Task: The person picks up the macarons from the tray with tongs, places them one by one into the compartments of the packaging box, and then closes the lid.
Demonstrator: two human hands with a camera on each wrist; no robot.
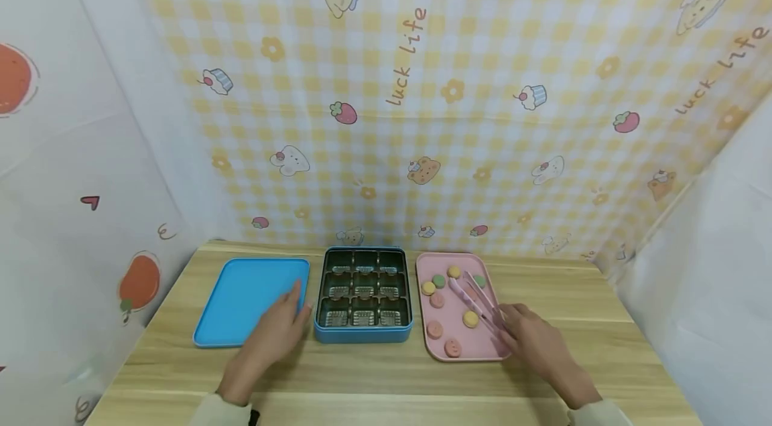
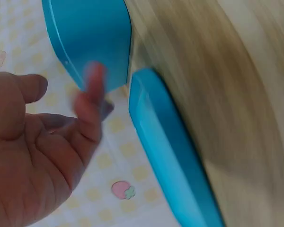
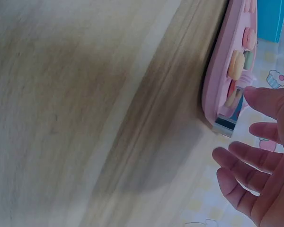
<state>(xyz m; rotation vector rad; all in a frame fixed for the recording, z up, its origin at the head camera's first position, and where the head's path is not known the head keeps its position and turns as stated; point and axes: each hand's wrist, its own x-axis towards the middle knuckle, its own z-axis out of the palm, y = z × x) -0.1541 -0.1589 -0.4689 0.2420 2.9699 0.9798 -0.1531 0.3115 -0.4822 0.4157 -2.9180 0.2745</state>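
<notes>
My left hand [image 1: 277, 332] hovers with fingers loosely extended between a flat blue lid [image 1: 241, 302] and a blue tin [image 1: 362, 335]; nothing is in its grasp. Dark dividers [image 1: 364, 285] split the tin's inside into several compartments. On the right, a pink tray [image 1: 434, 339] bears several small macarons, among them a pink macaron [image 1: 452, 347], a yellow macaron [image 1: 470, 319] and a green macaron [image 1: 438, 280]. Pink tongs [image 1: 464, 295] lie across that tray. My right hand [image 1: 533, 339] is at their near end, fingers spread apart; whether it touches them is unclear.
A wooden table [image 1: 362, 386] carries the lid, tin and tray in a row. Behind them hangs a yellow checked cloth [image 1: 374, 145], with white cloths [image 1: 718, 292] at either side.
</notes>
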